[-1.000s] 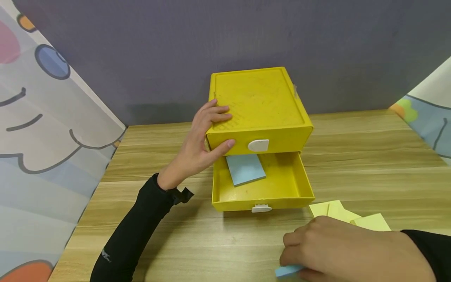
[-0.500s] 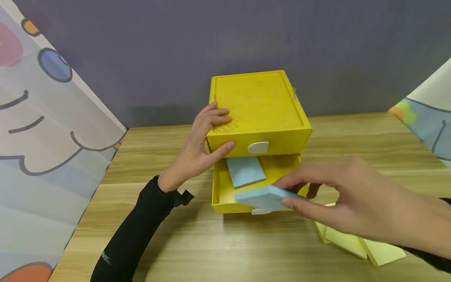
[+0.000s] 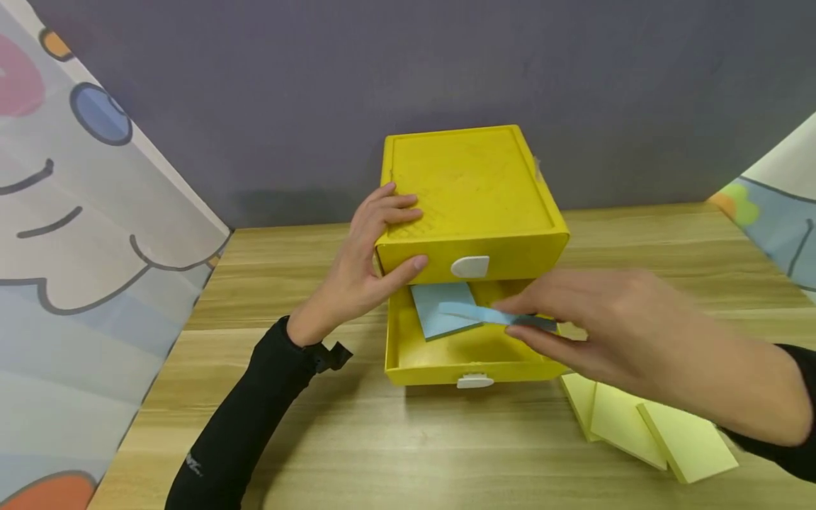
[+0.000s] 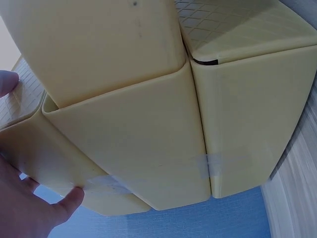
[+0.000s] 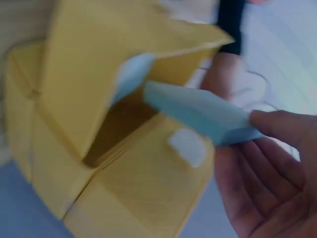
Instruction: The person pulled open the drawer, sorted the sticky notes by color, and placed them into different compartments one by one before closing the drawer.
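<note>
A yellow two-tier drawer box (image 3: 472, 184) stands against the back wall, its lower drawer (image 3: 427, 375) pulled out. My left hand (image 3: 357, 276) rests on the box's front left corner, fingers flat on top and thumb against the upper drawer's front. Inside the open drawer lies a blue sticky note pad (image 3: 430, 322). My right hand (image 3: 625, 347) pinches a second blue sticky note pad (image 5: 193, 109) between thumb and fingers. In the head view that pad is seen edge-on above the drawer, partly covering the first one.
Several yellow sticky note pads (image 3: 627, 425) overlap on the wooden table (image 3: 319, 453), right of the drawer and below my right forearm. White knobs (image 3: 470, 267) stick out from the drawer fronts. A grey wall (image 3: 306, 106) rises behind the box.
My right hand has lifted the blue sticky note pad from the table at the front and carried it up and over the open drawer. My left hand has stayed on the box.
</note>
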A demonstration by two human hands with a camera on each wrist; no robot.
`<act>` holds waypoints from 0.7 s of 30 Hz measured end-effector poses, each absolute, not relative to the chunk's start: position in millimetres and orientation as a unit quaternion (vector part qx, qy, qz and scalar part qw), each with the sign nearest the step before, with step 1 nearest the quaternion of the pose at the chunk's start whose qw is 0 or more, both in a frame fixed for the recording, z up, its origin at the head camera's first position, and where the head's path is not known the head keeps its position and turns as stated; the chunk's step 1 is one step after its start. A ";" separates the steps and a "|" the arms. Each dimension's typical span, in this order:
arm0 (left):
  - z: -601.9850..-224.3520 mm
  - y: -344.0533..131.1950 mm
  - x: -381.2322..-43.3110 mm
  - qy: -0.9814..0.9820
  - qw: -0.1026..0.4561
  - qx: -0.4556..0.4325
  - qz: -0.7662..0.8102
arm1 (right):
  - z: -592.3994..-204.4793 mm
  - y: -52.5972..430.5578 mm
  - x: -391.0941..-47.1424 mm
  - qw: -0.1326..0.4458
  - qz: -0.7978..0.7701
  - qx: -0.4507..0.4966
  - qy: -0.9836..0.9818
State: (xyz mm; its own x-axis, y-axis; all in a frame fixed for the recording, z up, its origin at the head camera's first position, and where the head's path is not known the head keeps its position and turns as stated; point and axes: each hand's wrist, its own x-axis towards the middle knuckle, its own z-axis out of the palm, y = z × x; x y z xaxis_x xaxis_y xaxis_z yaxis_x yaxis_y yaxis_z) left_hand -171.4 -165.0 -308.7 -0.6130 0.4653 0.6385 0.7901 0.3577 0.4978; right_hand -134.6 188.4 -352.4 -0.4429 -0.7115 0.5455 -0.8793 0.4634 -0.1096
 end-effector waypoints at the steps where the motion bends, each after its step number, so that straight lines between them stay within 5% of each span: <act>1: -308.6 -165.1 -171.2 -0.800 0.198 -0.391 -0.409 | -348.7 183.1 -132.9 0.231 0.161 0.485 -0.828; 6: -308.0 -165.4 -170.4 -0.803 0.195 -0.389 -0.407 | -275.3 128.3 -100.5 0.258 0.057 0.490 -0.831; 21: -309.2 -165.2 -172.1 -0.804 0.200 -0.386 -0.407 | -292.8 113.8 -112.8 0.102 -0.010 0.442 -0.891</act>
